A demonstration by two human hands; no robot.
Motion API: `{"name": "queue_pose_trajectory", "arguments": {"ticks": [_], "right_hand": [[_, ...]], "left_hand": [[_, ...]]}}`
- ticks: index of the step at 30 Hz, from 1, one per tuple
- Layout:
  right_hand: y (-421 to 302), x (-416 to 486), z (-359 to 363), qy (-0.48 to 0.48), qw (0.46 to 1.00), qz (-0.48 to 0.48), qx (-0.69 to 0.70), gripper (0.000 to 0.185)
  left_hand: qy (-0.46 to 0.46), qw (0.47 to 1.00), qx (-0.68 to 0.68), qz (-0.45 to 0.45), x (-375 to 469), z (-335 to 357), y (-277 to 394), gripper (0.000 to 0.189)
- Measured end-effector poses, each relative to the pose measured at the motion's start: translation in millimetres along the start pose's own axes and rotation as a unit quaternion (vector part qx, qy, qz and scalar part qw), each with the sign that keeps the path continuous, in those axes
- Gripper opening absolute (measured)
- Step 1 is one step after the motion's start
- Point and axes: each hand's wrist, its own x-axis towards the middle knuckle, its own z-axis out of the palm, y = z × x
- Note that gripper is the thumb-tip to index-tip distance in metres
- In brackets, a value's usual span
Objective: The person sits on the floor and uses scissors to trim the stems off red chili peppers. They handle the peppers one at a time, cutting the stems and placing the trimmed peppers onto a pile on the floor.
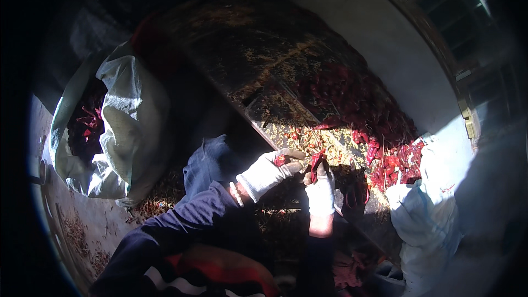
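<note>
Both my hands wear pale work gloves and are close together over the near edge of a dark table. My left hand [270, 171], with a white bead bracelet at the wrist, has a red piece of dried chilli [280, 160] between thumb and fingers. A dried red chilli pepper [317, 166] points upward in the grip of my right hand [320, 192]. Just beyond the fingers lie scattered yellow seeds and chilli bits [312, 145]. Right of my right hand, what looks like a pair of scissors with red handles [358, 196] rests in shadow.
A heap of dried red chillies [350, 90] lies along the wall at the right. A white woven sack [427, 214] stands at the table's right end. Another open sack [121, 90] holding chillies is at the left. Stems and debris [159, 198] litter the floor.
</note>
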Motion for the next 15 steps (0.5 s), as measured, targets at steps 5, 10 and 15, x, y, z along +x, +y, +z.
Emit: {"name": "queue_pose_trajectory", "arguments": {"ticks": [5, 10, 15], "right_hand": [[-1, -23, 30, -0.085, 0.995, 0.045, -0.015, 0.037], [-13, -32, 38, -0.075, 0.986, 0.048, -0.138, 0.026], [20, -9, -15, -0.065, 0.860, -0.206, -0.463, 0.020]], "left_hand": [[-0.153, 0.974, -0.159, -0.044, -9, -8, 5, 0.032], [-0.117, 0.982, -0.135, -0.061, -20, -6, 18, 0.027], [-0.010, 1.000, -0.017, -0.017, -17, -5, 15, 0.022]]}}
